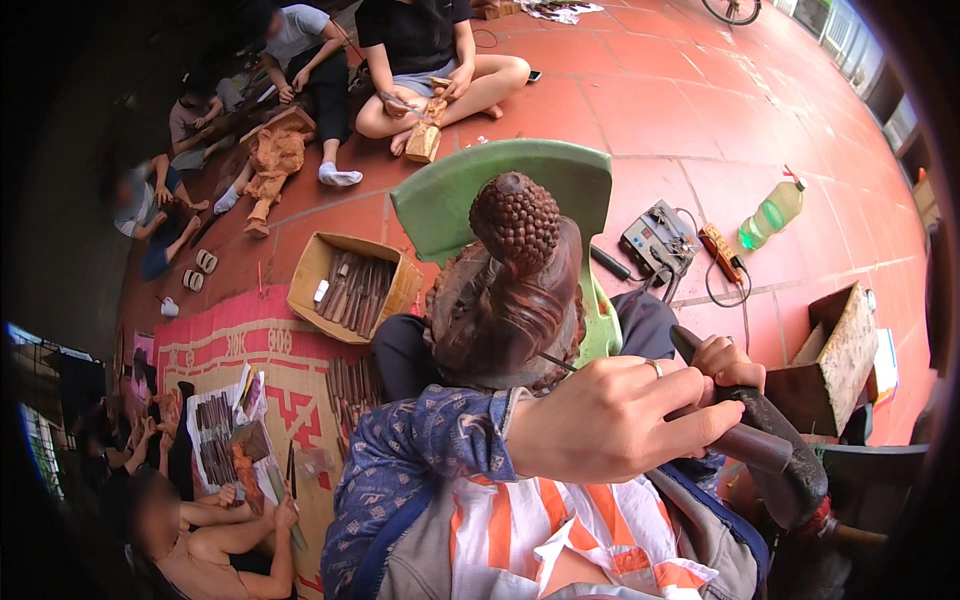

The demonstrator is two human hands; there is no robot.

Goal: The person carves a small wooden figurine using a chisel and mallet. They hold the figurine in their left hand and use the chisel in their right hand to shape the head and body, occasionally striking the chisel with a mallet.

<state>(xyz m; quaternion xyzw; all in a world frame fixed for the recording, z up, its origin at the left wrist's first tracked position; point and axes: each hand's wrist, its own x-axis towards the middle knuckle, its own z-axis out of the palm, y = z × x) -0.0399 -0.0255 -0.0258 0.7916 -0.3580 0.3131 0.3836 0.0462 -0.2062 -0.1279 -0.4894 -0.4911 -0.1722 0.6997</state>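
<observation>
A dark brown wooden statue (515, 290) with a knobbly curled head sits on a green plastic chair (560, 160) between my knees. My left hand (625, 410), wearing a ring, is closed around a chisel (755, 447). Its thin metal shank points left toward the statue's lower side; whether the edge touches is hard to see. Just beyond, my right hand (728, 366) is closed on a dark, curved, club-like tool (798, 488), which bends down to the right near a red binding. My left hand partly hides the right one.
Left of the chair stands a cardboard box (398, 297) of chisels, with several more tools on the patterned mat (290, 385). To the right are a control box (660, 243), a power strip (722, 252), a green bottle (772, 215) and a wooden box (828, 365). Several people sit carving nearby.
</observation>
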